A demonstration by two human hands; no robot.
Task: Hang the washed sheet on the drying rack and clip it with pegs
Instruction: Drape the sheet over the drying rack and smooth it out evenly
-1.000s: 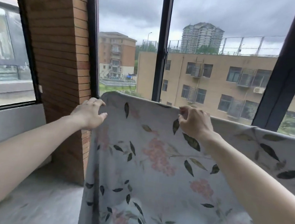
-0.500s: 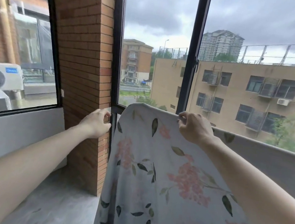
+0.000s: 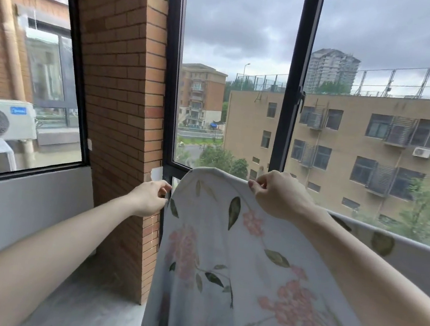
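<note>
Leftmost, behind a dark-framed side window (image 3: 71, 71), stands one air-conditioner unit (image 3: 1, 119) outdoors, and next to that window a single brick pillar (image 3: 119, 98) fills the corner. Just in front of the pillar's right edge, the person's left hand (image 3: 148, 197) reaches forward with its fingers (image 3: 164, 185) curled in a pinch at the extreme left edge of the sheet (image 3: 223, 271); whether cloth, a peg or something else sits in that pinch is too small to tell. One floral sheet is in view, draped over a horizontal support that it hides, so the drying rack itself cannot be made out. Its top fold runs left to right, low across the front window (image 3: 294, 91), sloping down towards the right, and the cloth hangs from it towards the person. Further right, the right hand (image 3: 277, 194) grips that top fold, fingers bunched on the cloth at its highest point. Both hands are on the sheet's upper edge, the left at its end and the right a little inward, so the fold between them lies along the same line as the hands. No peg can be counted anywhere. Judging by this, the sheet is hung and the edge is being squared, with clipping not yet done.
</note>
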